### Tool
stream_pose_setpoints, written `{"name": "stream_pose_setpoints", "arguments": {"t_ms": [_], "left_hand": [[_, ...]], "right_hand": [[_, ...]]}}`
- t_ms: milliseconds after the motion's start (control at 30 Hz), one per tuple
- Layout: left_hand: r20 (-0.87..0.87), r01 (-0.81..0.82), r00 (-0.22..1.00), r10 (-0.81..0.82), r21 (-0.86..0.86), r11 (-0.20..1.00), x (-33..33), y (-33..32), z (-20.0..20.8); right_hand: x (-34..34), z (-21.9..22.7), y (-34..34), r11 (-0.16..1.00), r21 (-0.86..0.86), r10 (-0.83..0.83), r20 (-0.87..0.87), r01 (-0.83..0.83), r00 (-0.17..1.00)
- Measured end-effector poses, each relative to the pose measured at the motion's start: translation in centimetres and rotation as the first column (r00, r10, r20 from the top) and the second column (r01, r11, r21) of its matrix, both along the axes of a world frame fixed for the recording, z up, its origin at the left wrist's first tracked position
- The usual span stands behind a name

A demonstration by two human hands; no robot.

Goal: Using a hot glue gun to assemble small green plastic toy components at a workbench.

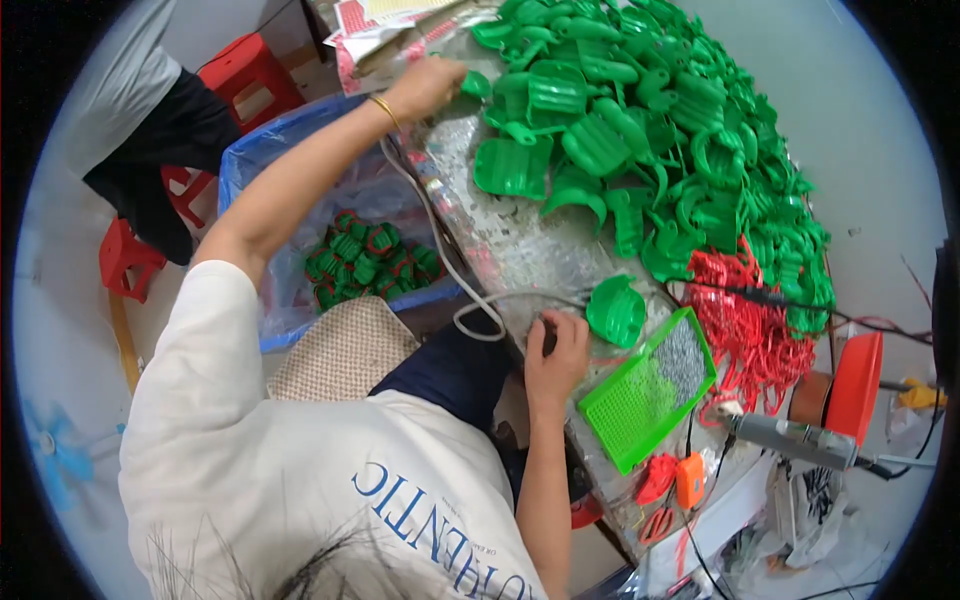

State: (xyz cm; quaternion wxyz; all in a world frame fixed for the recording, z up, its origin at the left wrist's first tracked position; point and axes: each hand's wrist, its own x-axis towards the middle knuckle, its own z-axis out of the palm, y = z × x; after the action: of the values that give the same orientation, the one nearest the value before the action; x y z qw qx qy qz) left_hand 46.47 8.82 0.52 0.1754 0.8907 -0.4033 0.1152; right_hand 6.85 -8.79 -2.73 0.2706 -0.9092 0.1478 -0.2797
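My left hand is stretched out to the far left edge of the table, its fingers closed at a small green plastic piece that shows just past the fingertips. Bent at the near edge of the table, my right hand has curled fingers, and whatever they may hold is hidden. Right beside it lies a curved green plastic part. A big heap of similar green parts, ribbed and scoop-like, covers the far side of the table.
A bright green tray holds small grey pieces. Red cords lie behind it, near an electric screwdriver and red-handled scissors. At left, a blue-lined bin contains green-and-red assembled pieces. A grey cable crosses the table edge. Another person stands beyond.
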Motion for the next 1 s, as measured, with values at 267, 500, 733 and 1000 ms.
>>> {"name": "stream_pose_setpoints", "arguments": {"t_ms": [267,500,733,1000], "left_hand": [[-0.464,-0.216,0.864,-0.194,-0.692,0.689,-5.0,0.8,3.5],[-0.250,0.139,0.841,-0.481,-0.758,0.637,-23.8,-3.0,5.9],[0.049,0.678,0.646,-0.762,-0.497,0.543,-35.5,-4.4,3.3],[-0.607,-0.368,0.132,-0.783,-0.764,0.530,-39.2,-5.2,2.5]], "right_hand": [[-1.1,0.1,0.0,0.972,0.230,0.015,0.131,-0.045,0.991],[-4.5,6.6,2.4,0.603,0.786,-0.097,0.241,-0.136,0.966],[-9.7,9.0,1.3,0.476,0.879,-0.124,0.094,-0.023,0.988],[-15.1,8.8,-1.0,0.356,0.932,-0.173,-0.001,0.064,0.985]]}}
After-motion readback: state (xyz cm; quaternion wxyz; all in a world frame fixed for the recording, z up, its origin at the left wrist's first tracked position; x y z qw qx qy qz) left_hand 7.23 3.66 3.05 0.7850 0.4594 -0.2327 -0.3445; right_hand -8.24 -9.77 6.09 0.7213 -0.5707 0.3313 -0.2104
